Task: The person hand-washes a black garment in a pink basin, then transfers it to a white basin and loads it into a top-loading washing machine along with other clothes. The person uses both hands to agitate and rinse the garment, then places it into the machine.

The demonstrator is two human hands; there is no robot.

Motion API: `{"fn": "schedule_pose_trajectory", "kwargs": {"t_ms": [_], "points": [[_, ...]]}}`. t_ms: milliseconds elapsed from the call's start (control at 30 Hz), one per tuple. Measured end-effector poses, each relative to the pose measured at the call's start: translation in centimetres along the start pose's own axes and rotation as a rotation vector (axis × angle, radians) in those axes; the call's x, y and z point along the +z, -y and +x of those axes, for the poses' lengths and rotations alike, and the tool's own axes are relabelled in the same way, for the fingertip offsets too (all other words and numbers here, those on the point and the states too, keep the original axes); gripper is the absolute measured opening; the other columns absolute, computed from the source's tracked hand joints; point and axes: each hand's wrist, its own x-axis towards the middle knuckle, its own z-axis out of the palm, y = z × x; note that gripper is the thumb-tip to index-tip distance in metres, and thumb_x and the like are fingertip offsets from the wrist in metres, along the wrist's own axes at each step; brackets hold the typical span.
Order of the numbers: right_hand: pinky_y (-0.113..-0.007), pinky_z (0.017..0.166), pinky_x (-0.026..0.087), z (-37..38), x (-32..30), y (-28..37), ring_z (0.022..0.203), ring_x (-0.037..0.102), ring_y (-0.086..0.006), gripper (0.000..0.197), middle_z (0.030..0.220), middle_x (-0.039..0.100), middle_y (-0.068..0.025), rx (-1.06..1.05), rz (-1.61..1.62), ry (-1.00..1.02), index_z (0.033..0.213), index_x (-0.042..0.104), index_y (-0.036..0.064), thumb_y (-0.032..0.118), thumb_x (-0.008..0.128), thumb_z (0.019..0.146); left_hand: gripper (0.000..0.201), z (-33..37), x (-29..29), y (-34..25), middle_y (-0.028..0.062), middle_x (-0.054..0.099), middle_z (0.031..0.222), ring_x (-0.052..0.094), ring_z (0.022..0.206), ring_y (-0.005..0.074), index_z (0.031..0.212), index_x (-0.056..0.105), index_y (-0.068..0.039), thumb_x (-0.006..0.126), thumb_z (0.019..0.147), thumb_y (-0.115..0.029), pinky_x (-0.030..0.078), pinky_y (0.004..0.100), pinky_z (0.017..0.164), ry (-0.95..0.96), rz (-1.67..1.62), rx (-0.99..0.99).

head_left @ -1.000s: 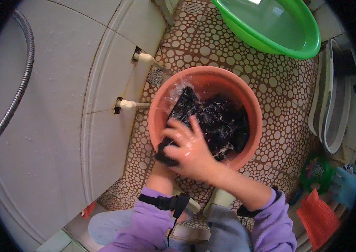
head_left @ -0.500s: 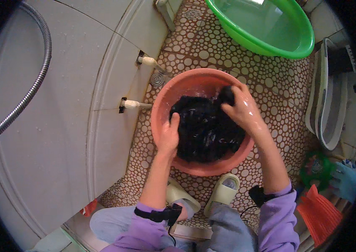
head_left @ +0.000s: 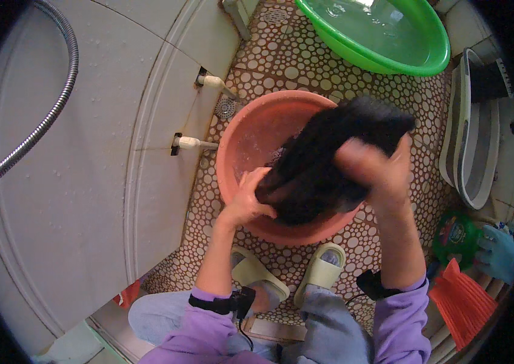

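A dark, wet-looking piece of black cloth (head_left: 317, 164) is stretched slantwise over a round pinkish-orange basin (head_left: 254, 130) on the floor. Its far right end is lifted past the basin's rim by my right hand (head_left: 381, 170), which is closed on the cloth and smeared by motion. At the cloth's lower left end, inside the basin's near left side, my left hand (head_left: 248, 200) grips it between thumb and fingers. Some fingertips are hidden behind the fabric. Water with a little foam shows in the uncovered left part of the basin. What kind of garment this is, I cannot tell.
A green tub (head_left: 384, 39) of water stands at the far right. Folded grey-white basins (head_left: 472, 139) lean along the right wall, near a green container (head_left: 454, 239), a blue glove (head_left: 499, 252) and a red ribbed cloth (head_left: 460, 303). Two pipe fittings (head_left: 189, 143) stick out from the left panel.
My right hand has pulled the black cloth up and to the right, out over the basin's rim. My left hand has shifted slightly down, keeping hold of the other end.
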Motion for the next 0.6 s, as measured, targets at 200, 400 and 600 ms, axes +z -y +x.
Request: {"fn": "schedule_pose_trajectory", "kwargs": {"t_ms": [200,400,600], "points": [[-0.026,0.07,0.052,4.0,-4.1,-2.6,0.074,0.064,-0.0141,0.03,0.089,0.068,-0.0065,0.051,-0.383,-0.446,0.098,0.063,-0.0009,0.02,0.075,0.081,0.042,-2.1,-3.2,0.6,0.0092,0.062,0.107,0.06,0.096,0.02,0.115,0.058,0.0,0.073,0.077,-0.012,0.049,0.0335,0.088,-0.286,-0.733,-0.046],[-0.038,0.088,0.048,2.9,-2.7,-10.1,0.103,0.06,-0.0293,0.061,0.113,0.061,-0.0182,0.081,-0.863,0.143,0.121,0.053,0.0071,0.029,0.08,0.071,0.069,3.3,-1.9,2.5,0.0153,0.052,0.122,0.054,0.109,0.0251,0.13,0.037,0.001,0.075,0.078,-0.022,0.045,0.0358,0.094,-0.619,-0.485,-0.111],[-0.044,0.087,0.049,3.3,-3.3,-18.1,0.098,0.063,-0.0349,0.076,0.11,0.064,-0.0173,0.498,-1.263,0.25,0.131,0.045,0.0128,0.049,0.075,0.072,0.08,6.4,3.1,6.3,0.0228,0.04,0.138,0.04,0.127,0.036,0.136,0.031,0.003,0.077,0.075,-0.02,0.032,0.0404,0.106,-0.675,0.042,-0.084]]}}
